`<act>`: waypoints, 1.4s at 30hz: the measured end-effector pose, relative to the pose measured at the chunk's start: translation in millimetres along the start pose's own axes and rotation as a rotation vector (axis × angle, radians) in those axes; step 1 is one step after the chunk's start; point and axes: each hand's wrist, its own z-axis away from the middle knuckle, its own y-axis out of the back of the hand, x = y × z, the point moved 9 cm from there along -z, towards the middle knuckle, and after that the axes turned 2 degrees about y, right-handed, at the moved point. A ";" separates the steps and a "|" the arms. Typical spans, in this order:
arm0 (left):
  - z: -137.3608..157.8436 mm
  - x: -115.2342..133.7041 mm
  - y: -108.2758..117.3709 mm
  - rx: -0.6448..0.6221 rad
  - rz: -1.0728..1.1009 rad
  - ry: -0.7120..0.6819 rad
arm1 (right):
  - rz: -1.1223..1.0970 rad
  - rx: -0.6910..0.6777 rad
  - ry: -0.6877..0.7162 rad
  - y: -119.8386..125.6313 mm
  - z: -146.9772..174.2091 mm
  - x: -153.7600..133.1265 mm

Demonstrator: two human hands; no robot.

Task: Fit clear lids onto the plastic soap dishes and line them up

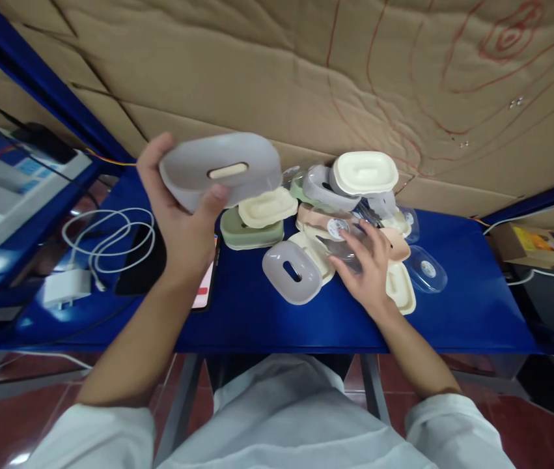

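My left hand [183,215] is closed round a grey oval soap dish [252,163], raised above the table with its slotted face towards me. Something cream shows through the slot. On the pile, my right hand [367,264] has its thumb and fingers on a clear plastic lid [349,251] with a round sticker. Just left of that hand lies another grey slotted dish [286,293], partly over a cream one. A green dish [252,238] with a cream tray [269,207] on top sits below the raised dish.
Behind the right hand are more dishes, with a cream tray [367,172] on top. Another clear lid [428,270] lies right. A phone [203,293], white charger [66,286] and coiled cable [105,241] lie left. A cardboard wall [257,71] closes the back.
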 end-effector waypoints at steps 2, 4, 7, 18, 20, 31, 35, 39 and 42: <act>3.0 0.3 9.5 0.176 -0.038 0.010 | 0.068 -0.048 0.036 -7.2 1.6 -4.6; 6.2 2.1 1.5 0.181 -0.057 0.026 | 0.085 -0.113 0.068 -15.2 2.2 -7.0; 11.1 5.2 -15.1 0.111 -0.081 0.068 | 0.052 -0.195 0.109 -23.9 4.0 -9.7; 45.8 57.6 -73.4 -0.413 0.231 -0.084 | -0.080 0.055 0.270 0.7 17.1 -23.9; 52.8 74.7 -73.9 -0.455 0.311 -0.181 | -0.142 0.049 0.383 8.4 17.7 -37.1; 56.3 59.7 -84.4 -0.532 0.377 -0.066 | -0.523 0.116 0.152 23.9 3.5 -25.9; 46.7 55.7 -79.0 -0.471 0.259 -0.072 | -0.332 0.314 0.030 49.6 1.8 -2.0; 15.2 16.5 -32.6 -0.064 -0.092 0.026 | 0.051 0.481 -0.224 90.0 1.9 46.2; 0.4 -18.3 -17.2 -0.029 -0.250 0.123 | 0.208 0.428 -0.268 102.4 0.0 76.1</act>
